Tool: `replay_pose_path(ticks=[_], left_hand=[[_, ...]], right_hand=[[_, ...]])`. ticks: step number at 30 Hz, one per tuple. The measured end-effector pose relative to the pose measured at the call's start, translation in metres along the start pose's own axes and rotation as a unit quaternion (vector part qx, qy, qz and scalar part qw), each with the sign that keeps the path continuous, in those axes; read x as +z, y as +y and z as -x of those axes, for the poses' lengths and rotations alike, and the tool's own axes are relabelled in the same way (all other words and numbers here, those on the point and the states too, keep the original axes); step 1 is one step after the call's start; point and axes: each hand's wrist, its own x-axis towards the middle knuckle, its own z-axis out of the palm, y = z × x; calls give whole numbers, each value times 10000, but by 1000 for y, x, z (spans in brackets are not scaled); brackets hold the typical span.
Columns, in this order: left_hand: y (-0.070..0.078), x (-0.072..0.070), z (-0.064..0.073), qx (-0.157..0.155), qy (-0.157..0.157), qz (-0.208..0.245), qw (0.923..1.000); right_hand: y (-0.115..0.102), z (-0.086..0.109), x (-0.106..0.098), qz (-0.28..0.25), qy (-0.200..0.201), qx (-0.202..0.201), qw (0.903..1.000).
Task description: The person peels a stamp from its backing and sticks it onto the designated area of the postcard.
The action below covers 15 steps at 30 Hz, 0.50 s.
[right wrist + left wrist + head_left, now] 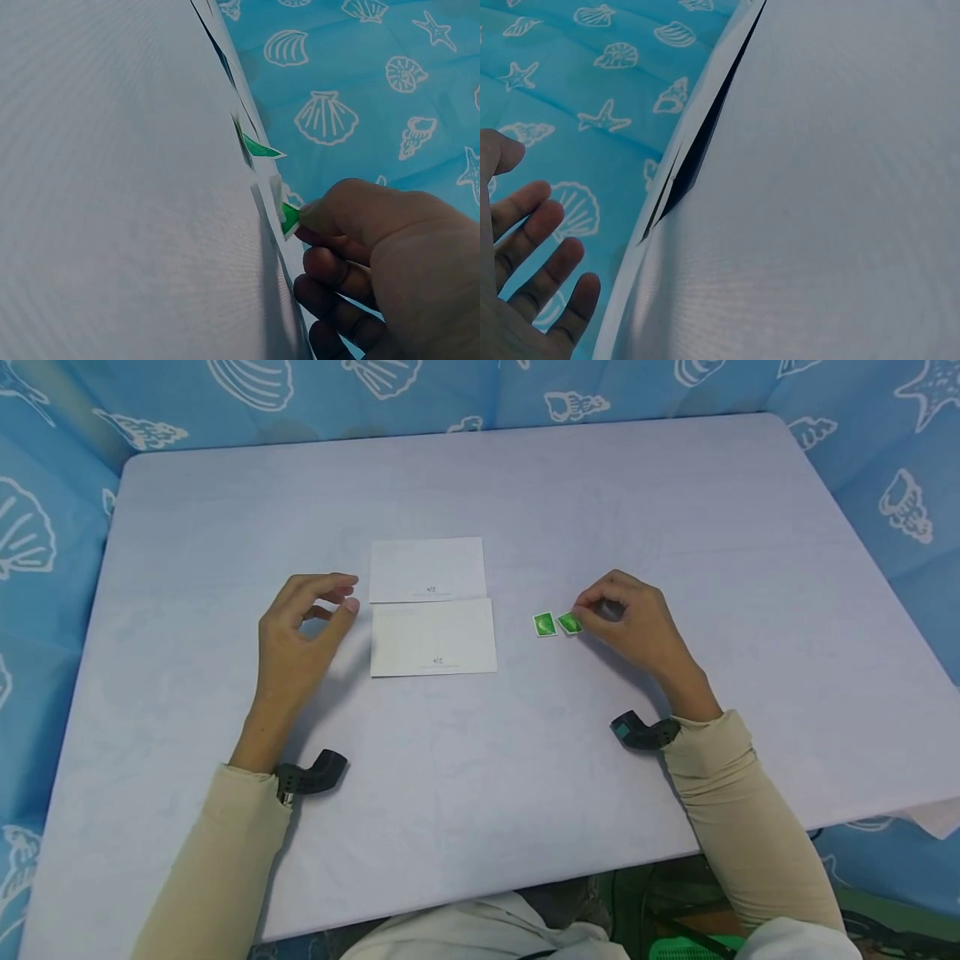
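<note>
Two white cards (433, 639), like postcards with small print near the lower edge, lie one above the other with their edges meeting. Just left of them hovers my left hand (300, 622), fingers loosely bent and thumb apart, holding nothing. To the right of the cards, my right hand (630, 618) pinches the near corner of a small green stamp (567, 624) with a white border between thumb and index finger. A second green stamp (545, 625) lies flat beside it. In the right wrist view the pinched stamp (289, 217) stands tilted, partly covered by the thumb.
A white cloth covers the table (480, 760). Blue curtain (450, 397) with white shell prints hangs along the far and side edges. Each wrist carries a black camera band (645, 731). A green basket (693, 947) shows below the front edge.
</note>
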Motion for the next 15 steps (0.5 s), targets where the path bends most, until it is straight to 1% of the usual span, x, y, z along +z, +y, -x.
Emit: replay_pose_path(ticks=[5, 8, 15], left_hand=[[2, -1, 0, -49, 3, -27, 10000], [-1, -2, -1, 1, 11, 7, 10000], [-31, 0, -4, 1, -30, 120, 9999]], right_hand=[[-2, -1, -1, -26, 180, 54, 9998], [-3, -1, -1, -41, 249, 126, 9996], [-4, -1, -3, -45, 365, 295, 9989]])
